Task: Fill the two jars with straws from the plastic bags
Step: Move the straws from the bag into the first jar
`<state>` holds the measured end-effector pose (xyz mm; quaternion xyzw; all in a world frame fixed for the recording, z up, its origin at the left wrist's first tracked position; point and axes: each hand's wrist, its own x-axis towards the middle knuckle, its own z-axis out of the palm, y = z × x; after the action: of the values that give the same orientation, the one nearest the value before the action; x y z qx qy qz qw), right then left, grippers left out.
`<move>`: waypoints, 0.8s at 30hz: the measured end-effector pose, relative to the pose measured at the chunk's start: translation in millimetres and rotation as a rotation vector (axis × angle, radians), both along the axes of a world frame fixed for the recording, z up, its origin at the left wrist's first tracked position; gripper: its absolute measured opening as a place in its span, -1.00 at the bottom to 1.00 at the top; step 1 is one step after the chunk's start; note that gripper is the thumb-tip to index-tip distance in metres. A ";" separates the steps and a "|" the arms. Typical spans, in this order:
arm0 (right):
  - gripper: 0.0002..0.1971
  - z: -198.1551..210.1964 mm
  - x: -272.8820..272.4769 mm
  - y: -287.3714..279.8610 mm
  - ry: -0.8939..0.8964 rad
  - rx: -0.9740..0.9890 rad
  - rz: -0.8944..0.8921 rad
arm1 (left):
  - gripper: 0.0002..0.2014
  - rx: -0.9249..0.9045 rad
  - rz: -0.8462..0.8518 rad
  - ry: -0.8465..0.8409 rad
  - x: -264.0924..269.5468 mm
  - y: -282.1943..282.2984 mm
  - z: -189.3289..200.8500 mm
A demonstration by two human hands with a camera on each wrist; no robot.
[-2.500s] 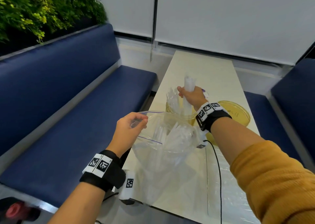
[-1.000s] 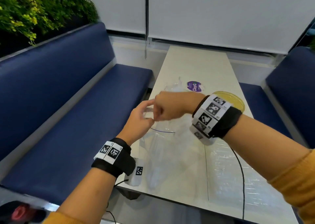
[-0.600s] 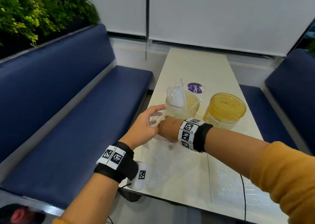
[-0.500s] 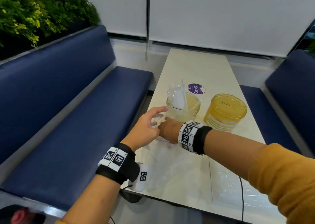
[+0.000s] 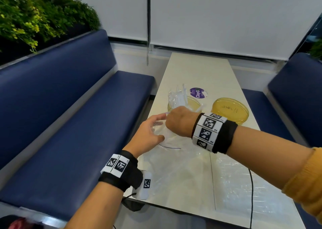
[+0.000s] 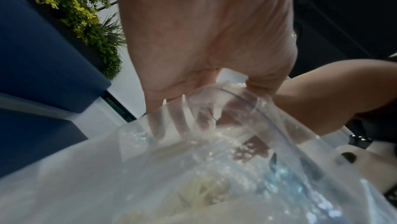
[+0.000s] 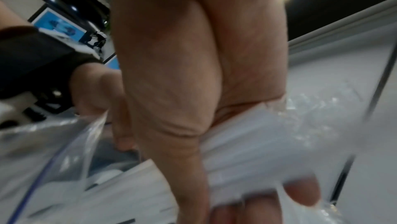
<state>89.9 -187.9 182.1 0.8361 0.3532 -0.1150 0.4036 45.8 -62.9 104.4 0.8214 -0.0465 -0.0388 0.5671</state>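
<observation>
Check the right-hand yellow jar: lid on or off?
On. The right jar shows a flat yellow lid with handwriting across its top, while the left jar is open, with straws sticking out.

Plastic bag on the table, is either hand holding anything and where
Left hand holds the plastic bag by its open rim. Right hand, inside the bag, grips a bundle of wrapped straws around its middle.

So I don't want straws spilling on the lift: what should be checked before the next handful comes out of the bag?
1. Bag mouth held open: left hand holds the bag rim; ok.
2. Right hand grip on a straw bundle: ok.
3. All straws caught in the grip: cannot tell.
4. Near jar open, room left: ok.
5. Far jar ready: lidded; not ok.
</observation>
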 end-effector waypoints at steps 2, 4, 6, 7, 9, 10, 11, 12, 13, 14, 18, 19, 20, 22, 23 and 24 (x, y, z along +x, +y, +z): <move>-0.74 12.7 2.9 -7.0 -0.001 0.023 -0.026 | -0.26 -0.003 0.010 -0.009 -1.4 0.0 0.6; -0.76 27.2 7.5 -19.4 0.001 0.063 -0.067 | -0.28 -0.015 0.026 -0.023 -2.8 0.4 1.0; -0.78 42.2 15.0 -37.6 0.002 0.116 -0.126 | -0.29 -0.035 0.047 -0.026 -3.9 1.4 1.7; -0.79 48.4 20.1 -47.9 0.009 0.149 -0.163 | -0.29 -0.038 0.058 -0.026 -3.4 2.3 1.8; -0.85 57.3 30.9 -67.7 0.034 0.211 -0.236 | -0.30 -0.038 0.077 -0.031 -1.7 4.2 1.4; -0.90 61.4 35.7 -76.6 0.055 0.247 -0.265 | -0.30 -0.042 0.091 -0.035 -0.6 5.3 0.9; -0.95 65.1 40.5 -85.2 0.088 0.287 -0.293 | -0.31 -0.052 0.105 -0.037 0.4 6.6 0.3; -0.96 70.0 44.0 -93.2 0.132 0.343 -0.325 | -0.31 -0.070 0.116 -0.035 1.3 7.4 -0.2; -0.93 74.1 48.0 -101.6 0.179 0.430 -0.361 | -0.31 -0.086 0.119 -0.032 2.2 8.1 -0.9; -0.90 77.5 51.5 -109.3 0.224 0.546 -0.397 | -0.29 -0.097 0.115 -0.030 2.5 8.2 -1.5; -0.75 70.9 67.6 -117.6 0.279 1.175 -0.396 | -0.26 -0.095 0.096 -0.039 3.7 2.7 -1.4; -0.70 64.1 70.1 -112.0 0.254 1.341 -0.405 | -0.26 -0.089 0.091 -0.039 4.2 0.1 -1.1; -0.65 56.6 72.3 -103.7 0.219 1.517 -0.433 | -0.26 -0.082 0.085 -0.039 4.4 -2.4 -0.7; -0.59 40.2 79.5 -85.7 0.190 1.895 -0.542 | -0.26 -0.065 0.069 -0.041 4.2 -5.9 -0.6; -0.60 32.0 85.3 -77.6 0.220 2.073 -0.599 | -0.26 -0.059 0.062 -0.042 3.9 -6.8 -0.5; -0.63 24.7 91.1 -70.8 0.268 2.219 -0.642 | -0.26 -0.056 0.057 -0.041 3.2 -7.1 -0.5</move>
<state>181.0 -258.7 206.8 0.7627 0.0717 0.0730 -0.6386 49.0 -70.0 103.9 0.8067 -0.0357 -0.0045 0.5899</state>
